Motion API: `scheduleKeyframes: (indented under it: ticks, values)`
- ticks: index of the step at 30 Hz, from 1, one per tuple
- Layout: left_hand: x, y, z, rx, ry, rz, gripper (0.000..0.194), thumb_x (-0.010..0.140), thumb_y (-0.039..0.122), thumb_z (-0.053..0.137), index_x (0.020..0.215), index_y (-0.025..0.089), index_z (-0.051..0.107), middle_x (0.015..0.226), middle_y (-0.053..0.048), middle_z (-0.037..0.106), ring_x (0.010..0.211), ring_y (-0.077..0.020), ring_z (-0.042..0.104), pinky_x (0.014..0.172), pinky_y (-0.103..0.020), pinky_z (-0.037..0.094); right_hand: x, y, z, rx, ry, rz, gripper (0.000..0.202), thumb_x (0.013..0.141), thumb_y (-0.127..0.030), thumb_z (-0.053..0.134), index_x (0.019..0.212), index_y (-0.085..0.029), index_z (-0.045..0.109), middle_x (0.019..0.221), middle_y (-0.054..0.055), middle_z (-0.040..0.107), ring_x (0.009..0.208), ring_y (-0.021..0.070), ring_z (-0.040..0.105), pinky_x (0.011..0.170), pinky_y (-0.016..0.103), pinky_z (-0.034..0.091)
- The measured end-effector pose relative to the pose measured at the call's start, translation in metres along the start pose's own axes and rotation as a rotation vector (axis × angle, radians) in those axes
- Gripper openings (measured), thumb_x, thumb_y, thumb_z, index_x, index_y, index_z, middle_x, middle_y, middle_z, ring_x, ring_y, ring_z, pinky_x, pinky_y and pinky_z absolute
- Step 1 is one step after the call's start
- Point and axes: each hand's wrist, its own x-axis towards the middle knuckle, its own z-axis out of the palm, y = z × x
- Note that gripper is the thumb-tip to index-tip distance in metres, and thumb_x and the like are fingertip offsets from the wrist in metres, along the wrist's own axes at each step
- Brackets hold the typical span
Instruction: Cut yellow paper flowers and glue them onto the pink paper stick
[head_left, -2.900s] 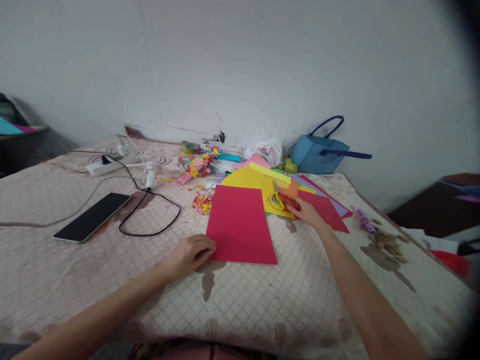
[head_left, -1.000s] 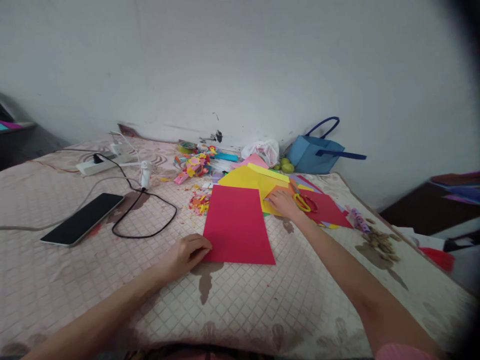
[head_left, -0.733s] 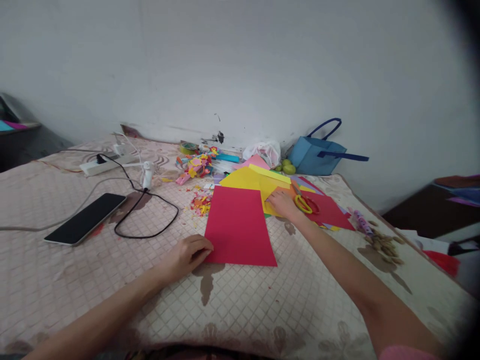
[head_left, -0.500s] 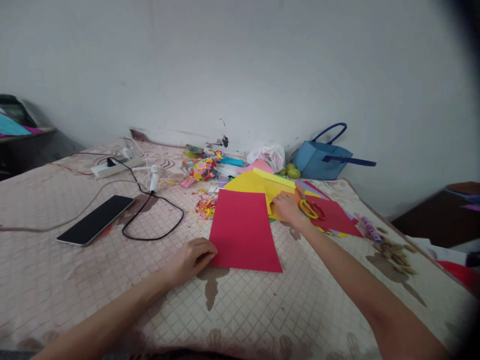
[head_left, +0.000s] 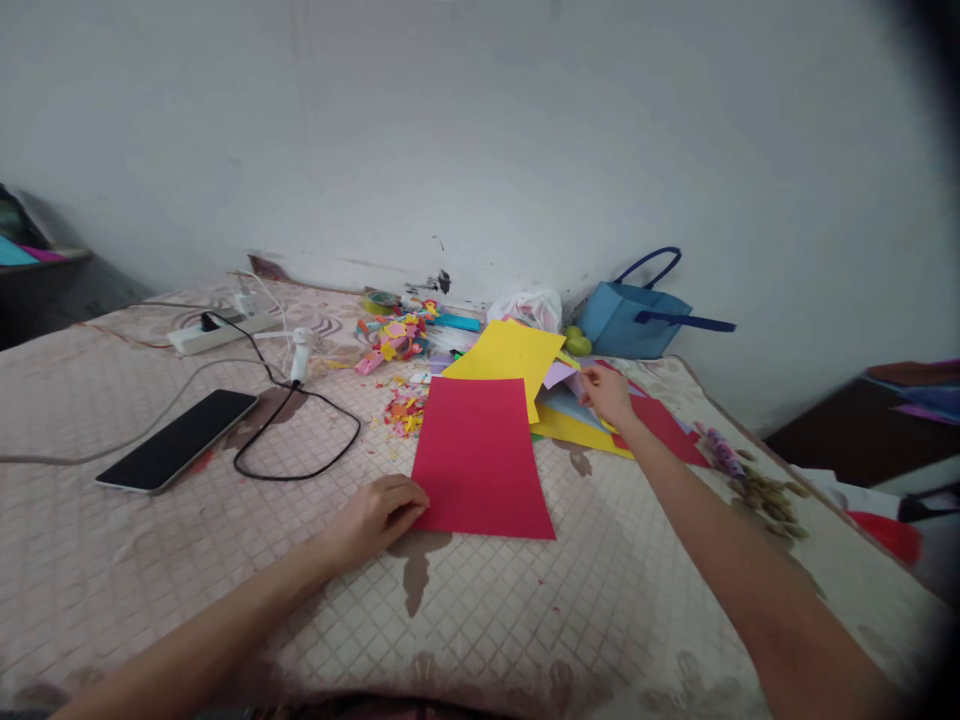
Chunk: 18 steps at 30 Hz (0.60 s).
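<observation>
A red sheet of paper (head_left: 482, 455) lies flat in the middle of the table. My left hand (head_left: 386, 510) is closed on its lower left edge, thumb and fingers pinched together. Beyond the red sheet, a yellow sheet (head_left: 510, 355) lies raised over the other papers. My right hand (head_left: 606, 393) reaches into the pile at the right, fingers pinched at a lilac sheet (head_left: 559, 375). More yellow paper (head_left: 577, 428) and red paper (head_left: 667, 430) lie under and beside this hand.
Paper scraps (head_left: 406, 412) and cut-out shapes (head_left: 394, 338) lie beyond the red sheet. A phone (head_left: 180, 440), a black cable (head_left: 300, 478) and a power strip (head_left: 217, 333) are at the left. A blue bag (head_left: 630, 320) stands at the back; peanuts (head_left: 772, 500) lie right.
My right hand has moved right, deeper into the pile. Yellow paper has shifted and tilted up, uncovering lilac and blue-grey sheets. The scissors no longer show. My left hand stays at the red sheet.
</observation>
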Motion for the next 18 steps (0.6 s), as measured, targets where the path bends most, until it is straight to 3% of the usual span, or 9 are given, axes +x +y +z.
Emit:
scheduleKeyframes:
  ticks: [5, 12, 18]
  values:
    - [0.000, -0.001, 0.001, 0.000, 0.002, 0.006, 0.019, 0.090, 0.021, 0.043, 0.094, 0.018, 0.062, 0.091, -0.005, 0.066, 0.086, -0.0145, 0.060, 0.079, -0.029, 0.049, -0.002, 0.002, 0.011, 0.048, 0.043, 0.005, 0.018, 0.086, -0.022, 0.040, 0.089, -0.016, 0.057, 0.075, 0.006, 0.068, 0.059, 0.0168, 0.064, 0.055, 0.026, 0.046]
    - [0.000, 0.000, 0.000, -0.001, 0.012, 0.020, 0.020, 0.090, 0.022, 0.043, 0.093, 0.018, 0.063, 0.091, -0.006, 0.067, 0.086, -0.0149, 0.061, 0.079, -0.029, 0.049, -0.007, -0.007, 0.024, -0.043, 0.068, -0.020, 0.014, 0.083, -0.024, 0.048, 0.080, -0.018, 0.060, 0.070, 0.007, 0.065, 0.065, 0.0203, 0.061, 0.060, 0.029, 0.042]
    - [-0.001, 0.000, 0.000, -0.004, 0.035, 0.030, 0.020, 0.090, 0.021, 0.043, 0.093, 0.018, 0.063, 0.090, -0.006, 0.067, 0.085, -0.0149, 0.060, 0.078, -0.029, 0.050, -0.011, -0.006, 0.032, -0.125, 0.029, -0.080, 0.016, 0.083, -0.019, 0.044, 0.088, -0.016, 0.059, 0.081, 0.009, 0.064, 0.072, 0.0211, 0.061, 0.065, 0.031, 0.044]
